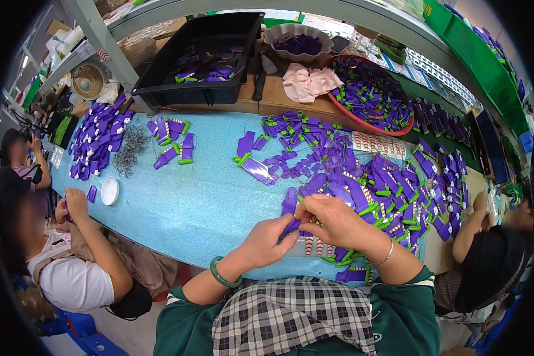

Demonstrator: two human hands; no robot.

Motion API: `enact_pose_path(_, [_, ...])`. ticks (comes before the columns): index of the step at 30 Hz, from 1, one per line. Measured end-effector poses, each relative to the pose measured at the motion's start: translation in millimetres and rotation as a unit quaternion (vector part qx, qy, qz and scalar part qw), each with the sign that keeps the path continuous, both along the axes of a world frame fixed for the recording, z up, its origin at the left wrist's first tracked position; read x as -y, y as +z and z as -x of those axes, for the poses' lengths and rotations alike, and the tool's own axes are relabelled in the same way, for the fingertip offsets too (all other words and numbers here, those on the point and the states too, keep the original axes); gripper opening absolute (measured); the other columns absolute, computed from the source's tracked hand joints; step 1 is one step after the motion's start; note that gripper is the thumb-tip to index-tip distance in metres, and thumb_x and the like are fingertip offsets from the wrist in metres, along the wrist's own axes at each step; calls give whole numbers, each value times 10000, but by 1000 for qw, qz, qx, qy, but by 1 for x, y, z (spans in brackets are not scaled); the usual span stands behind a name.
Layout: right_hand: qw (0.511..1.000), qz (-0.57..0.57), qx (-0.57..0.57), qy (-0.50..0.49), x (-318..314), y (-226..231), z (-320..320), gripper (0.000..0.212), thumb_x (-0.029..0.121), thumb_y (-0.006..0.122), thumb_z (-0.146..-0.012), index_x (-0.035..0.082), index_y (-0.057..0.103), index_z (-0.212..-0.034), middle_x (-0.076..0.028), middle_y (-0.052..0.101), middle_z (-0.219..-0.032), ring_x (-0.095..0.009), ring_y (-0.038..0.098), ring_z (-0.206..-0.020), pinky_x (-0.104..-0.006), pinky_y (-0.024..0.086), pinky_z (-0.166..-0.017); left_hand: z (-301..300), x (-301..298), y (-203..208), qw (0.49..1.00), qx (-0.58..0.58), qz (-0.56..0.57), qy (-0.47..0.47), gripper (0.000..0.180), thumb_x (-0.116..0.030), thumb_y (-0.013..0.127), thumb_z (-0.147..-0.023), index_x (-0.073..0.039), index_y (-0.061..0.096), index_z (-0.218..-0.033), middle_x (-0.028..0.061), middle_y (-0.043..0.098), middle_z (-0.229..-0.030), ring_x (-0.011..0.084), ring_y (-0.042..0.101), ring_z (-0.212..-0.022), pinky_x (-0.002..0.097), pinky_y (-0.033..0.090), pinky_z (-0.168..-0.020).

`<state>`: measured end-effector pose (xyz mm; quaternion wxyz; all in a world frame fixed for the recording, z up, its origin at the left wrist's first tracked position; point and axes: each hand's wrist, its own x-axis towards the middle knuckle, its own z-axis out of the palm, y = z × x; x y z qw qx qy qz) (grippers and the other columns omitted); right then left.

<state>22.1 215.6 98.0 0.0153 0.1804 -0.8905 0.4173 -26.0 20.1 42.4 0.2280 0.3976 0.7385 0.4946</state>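
Note:
My left hand (268,241), below a green bangle, is closed on a small purple plastic piece (289,228) just above the table. Close beside it, my right hand (332,221) pinches at the far end of the same piece; its fingertips hide whatever detail is there. Under and beyond my right hand spreads a large heap of purple and green plastic parts (391,184), several with red-and-white striped stickers. A sheet of striped stickers (319,245) lies partly covered below my right hand. Another sticker sheet (378,144) rests at the heap's far side.
The blue tabletop (178,219) carries a white bowl (110,191), a purple pile (98,139) and thin wires (130,151) at left. Behind stand a black bin (154,89), a pink cloth (308,82) and a red basket (368,129). Co-workers sit on both sides.

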Motion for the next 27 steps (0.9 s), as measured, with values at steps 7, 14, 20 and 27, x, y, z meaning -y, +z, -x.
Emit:
enact_pose_path(7, [996,-29,-66,-43,5,-4,-2,216,67,718,-762,7,557,-893,-112,585,-774,-267,587,-689,-360,468,-610,0,0,-6,998,-51,24,6,207,-197,559,-893,-9,546,-978,187,615,-734,380,610,-683,456,454,-590])
enact_pose_path(14, [997,47,-4,-59,9,-30,-8,149,106,697,-796,16,578,-803,-101,570,-726,-246,565,-649,-355,436,-563,-7,-1,-5,999,52,-12,1,226,-212,526,-954,-5,614,-926,82,661,-669,208,648,-587,310,490,-552])
enact_pose_path(20, [994,46,81,-59,-8,-13,-3,156,157,656,-828,8,612,-825,-144,604,-722,-308,599,-675,-389,462,-610,0,-14,-7,983,180,3,-42,217,-201,560,-939,-2,601,-1014,109,674,-840,179,655,-759,292,506,-693])
enact_pose_path(27, [888,-391,-99,-220,-88,20,-2,174,222,709,-764,72,675,-844,-83,604,-826,-267,607,-813,-387,521,-653,97,-7,-5,799,-565,191,74,309,-42,575,-766,-23,581,-1074,167,569,-1135,345,521,-1151,458,422,-949])
